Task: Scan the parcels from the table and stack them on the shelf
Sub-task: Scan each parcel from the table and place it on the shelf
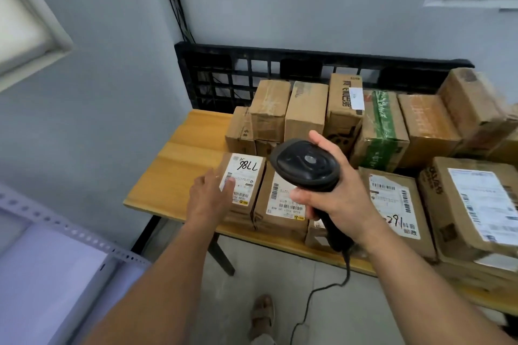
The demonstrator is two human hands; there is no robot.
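Right hand (337, 193) grips the scanner (305, 165), left hand (208, 196) touches a parcel (248, 176)

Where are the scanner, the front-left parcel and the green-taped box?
scanner (305, 164), head view, top of its black head
front-left parcel (249, 173), head view, on its white label
green-taped box (385, 123), head view, on the green tape across its top

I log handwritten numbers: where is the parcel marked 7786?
Head view: the parcel marked 7786 is leftmost in the table's front row, the left hand touching its label, beside a labelled parcel below the scanner in the right hand.
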